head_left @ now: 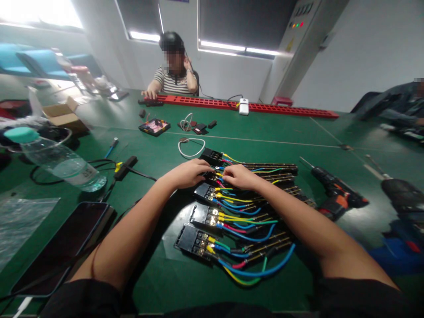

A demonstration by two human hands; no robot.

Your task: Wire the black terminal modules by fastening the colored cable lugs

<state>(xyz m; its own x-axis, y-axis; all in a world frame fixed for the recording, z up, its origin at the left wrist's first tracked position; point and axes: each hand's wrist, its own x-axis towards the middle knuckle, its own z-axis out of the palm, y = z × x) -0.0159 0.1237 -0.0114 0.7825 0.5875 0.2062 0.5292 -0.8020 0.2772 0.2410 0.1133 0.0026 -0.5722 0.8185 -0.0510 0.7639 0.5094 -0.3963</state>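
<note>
Several black terminal blocks (pixel 192 238) lie in a column on the green table, with yellow, blue, green and red wires (pixel 278 265) running to the right from their screw terminals. My left hand (pixel 192 173) is closed with curled fingers on the second block from the far end (pixel 209 176). Right beside it, my right hand (pixel 240 176) is pinched at the wire ends of that same block; its fingertips partly cover what they grip. Beyond both hands sits the farthest block (pixel 211 155), untouched. Long dark strips (pixel 274 167) extend to the right under the wires.
A power drill (pixel 338 190) lies to the right, with another dark tool (pixel 404 194) past it. On my left are a phone (pixel 62 247), a water bottle (pixel 74 170) and a black cable (pixel 142 174). Across the table, a person (pixel 177 79) sits behind a long red slotted rail (pixel 205 102).
</note>
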